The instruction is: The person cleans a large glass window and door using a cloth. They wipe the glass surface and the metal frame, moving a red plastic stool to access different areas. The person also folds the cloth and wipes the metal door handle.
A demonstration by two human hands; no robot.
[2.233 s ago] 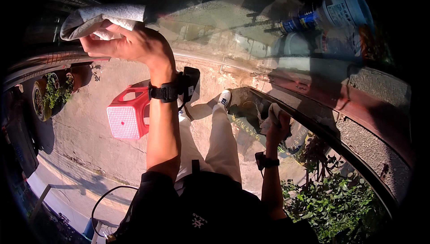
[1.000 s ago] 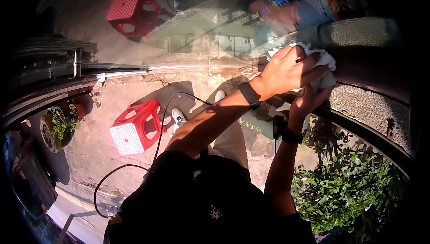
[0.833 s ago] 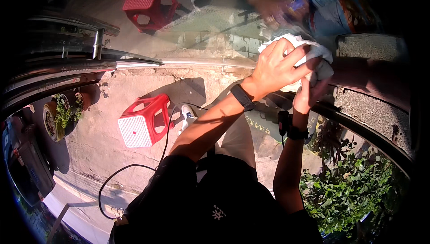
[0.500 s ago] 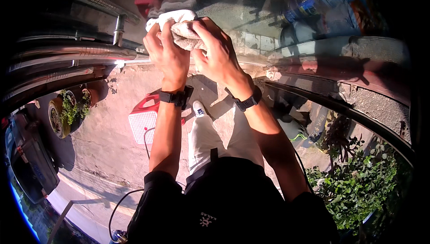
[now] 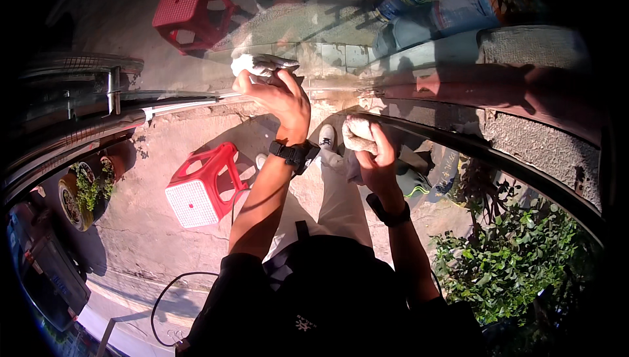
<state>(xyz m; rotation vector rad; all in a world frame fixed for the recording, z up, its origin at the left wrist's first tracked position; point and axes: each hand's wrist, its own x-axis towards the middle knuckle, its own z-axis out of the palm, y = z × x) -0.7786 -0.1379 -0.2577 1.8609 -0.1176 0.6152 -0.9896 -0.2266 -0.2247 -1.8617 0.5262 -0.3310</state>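
While left hand point(image 5: 280, 97) clutches crumpled white cloth point(image 5: 261, 65), right hand point(image 5: 372, 149) grips wadded rag point(image 5: 357, 135), glossy curved glass point(image 5: 341, 36).

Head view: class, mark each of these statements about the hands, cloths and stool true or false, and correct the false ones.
1. The left hand presses a white cloth against the glass. True.
2. The right hand is empty. False: it holds a bunched cloth.
3. The stool on the ground is blue. False: it is red.
4. Both wrists wear dark bands. True.
5. Green plants grow at lower right. True.
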